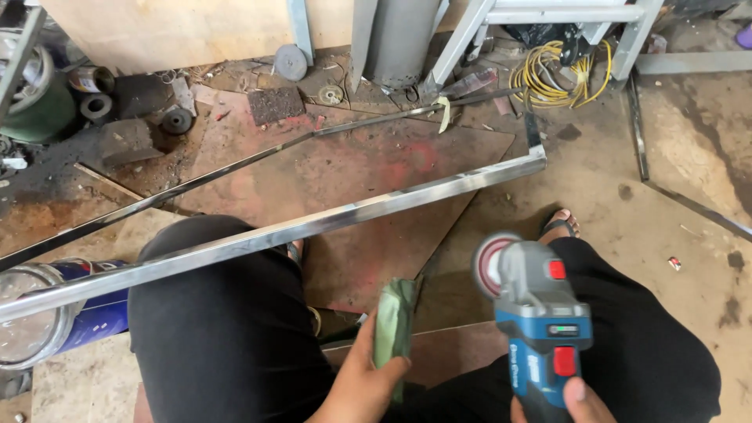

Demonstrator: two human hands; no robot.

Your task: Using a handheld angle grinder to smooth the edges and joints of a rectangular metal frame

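Polishing work looks paused: right hand [576, 401] is clamped on the blue-and-grey cordless angle grinder [536, 321] at five o'clock, left hand [362, 380] closed around a green polishing-compound bar [394, 321]. Shiny square steel tube [313, 227] lies across the knee, toward nine o'clock, needing steady wheel contact.

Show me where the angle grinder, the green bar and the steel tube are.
angle grinder [540, 313], head view, on its blue body.
green bar [394, 321], head view, on its middle, above the left hand's fingers.
steel tube [313, 225], head view, on its shiny long side.

I see a blue-grey cordless angle grinder [536, 321], disc forward, upright between my knees; a folded green cloth [394, 321] stands beside it.
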